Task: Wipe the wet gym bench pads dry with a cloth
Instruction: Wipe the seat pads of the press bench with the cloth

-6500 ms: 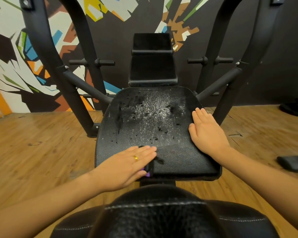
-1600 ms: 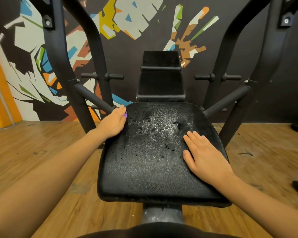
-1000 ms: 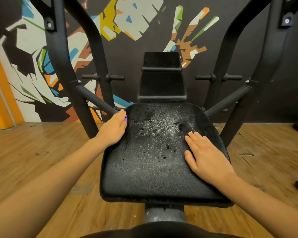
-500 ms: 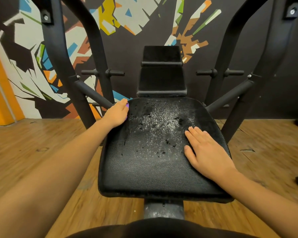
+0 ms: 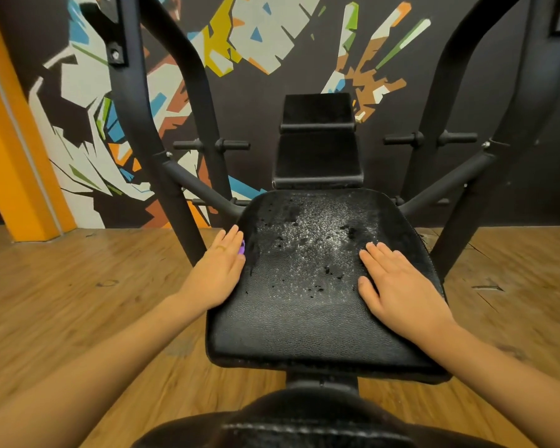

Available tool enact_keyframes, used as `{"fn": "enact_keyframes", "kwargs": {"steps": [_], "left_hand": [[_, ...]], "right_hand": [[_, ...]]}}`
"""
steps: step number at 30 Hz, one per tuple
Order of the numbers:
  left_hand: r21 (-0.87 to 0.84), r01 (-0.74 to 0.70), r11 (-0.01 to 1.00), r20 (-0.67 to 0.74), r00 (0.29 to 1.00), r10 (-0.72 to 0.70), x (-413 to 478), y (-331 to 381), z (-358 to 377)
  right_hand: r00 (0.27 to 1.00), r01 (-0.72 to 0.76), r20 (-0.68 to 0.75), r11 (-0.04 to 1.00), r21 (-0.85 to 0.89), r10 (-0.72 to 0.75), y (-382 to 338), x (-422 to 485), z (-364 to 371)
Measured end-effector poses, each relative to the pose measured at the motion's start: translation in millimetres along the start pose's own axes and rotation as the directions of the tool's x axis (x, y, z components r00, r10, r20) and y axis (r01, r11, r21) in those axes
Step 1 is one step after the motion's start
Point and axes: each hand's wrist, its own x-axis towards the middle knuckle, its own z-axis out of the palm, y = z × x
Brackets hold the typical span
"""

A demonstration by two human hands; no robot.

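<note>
Though beaded with droplets over its far and middle part, dry-looking toward the front edge: black seat pad (image 5: 304,328) of the bench, long axis running straight away from the viewer toward the wall, far end pointing at the upright back pad (image 5: 317,156) just behind it; left hand (image 5: 219,273) at the pad's far left edge, fingers straight and close together, pressing flat on a purple cloth (image 5: 242,247), only a sliver of it showing past the fingers, its own lie impossible to tell; gold ring (image 5: 220,248) on one finger of that hand; right hand (image 5: 398,286) palm down on the pad's right side, fingers straight and slightly spread, holding nothing; wet patch between the two hands; black steel frame (image 5: 136,124) rising on both sides, slanted struts reaching in toward the pad's far corners, short pegs (image 5: 210,144) jutting from the uprights; another black padded edge (image 5: 304,425) at the bottom of the view, nearest the viewer; wooden plank floor (image 5: 62,302) underneath; dark wall (image 5: 304,69) behind, with a jagged mural in white, blue, orange and green; orange column (image 5: 10,156) at far left.
</note>
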Motion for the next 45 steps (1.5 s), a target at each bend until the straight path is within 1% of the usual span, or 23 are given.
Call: {"fn": "enact_keyframes", "kwargs": {"steps": [5,9,12,17,21,26,28,30,32,36,40,43,45], "left_hand": [[0.027,-0.011,1.0,0.028,1.0,0.01,48,0,-2],[0.053,-0.015,0.998,0.086,0.996,0.01,97,3,-6],[0.043,0.012,0.999,0.107,0.994,-0.017,126,6,-9],[0.051,0.02,0.999,0.113,0.993,-0.026,147,14,-11],[0.018,0.024,1.0,0.073,0.997,-0.025,141,12,-8],[0.027,-0.036,0.999,0.001,0.999,0.036,104,2,-3],[0.072,-0.05,0.996,0.016,0.999,0.049,96,3,-4],[0.117,-0.051,0.992,0.073,0.996,0.043,101,9,-11],[0.106,-0.022,0.994,0.106,0.994,0.011,112,12,-12],[0.031,0.039,0.999,0.026,0.999,-0.04,116,16,-6],[0.098,-0.01,0.995,0.019,1.0,0.008,79,10,-4],[0.088,-0.018,0.996,0.043,0.999,0.015,54,6,-3],[0.087,-0.027,0.996,0.055,0.998,0.022,55,6,-6]], "right_hand": [[1.0,0.006,-0.009,1.0,-0.015,-0.006,1,0,1],[1.0,0.009,-0.002,1.0,-0.01,-0.009,1,1,3],[1.0,0.005,-0.002,1.0,-0.012,-0.005,1,1,2],[1.0,0.003,0.011,1.0,-0.002,-0.003,1,1,1],[1.0,0.001,0.008,1.0,0.009,-0.001,2,0,2],[1.0,-0.003,0.01,1.0,0.004,0.003,1,0,1],[1.0,-0.005,0.015,1.0,-0.004,0.005,0,1,0],[1.0,-0.01,0.017,1.0,-0.009,0.01,0,0,-2],[1.0,-0.004,0.028,1.0,-0.006,0.005,0,0,-2],[1.0,-0.004,0.022,1.0,-0.003,0.004,1,1,-1],[1.0,0.003,0.028,1.0,-0.004,-0.003,0,0,-1],[0.999,0.005,0.034,1.0,-0.001,-0.005,1,1,-2],[0.999,0.002,0.038,1.0,-0.003,-0.002,1,1,-2]]}}
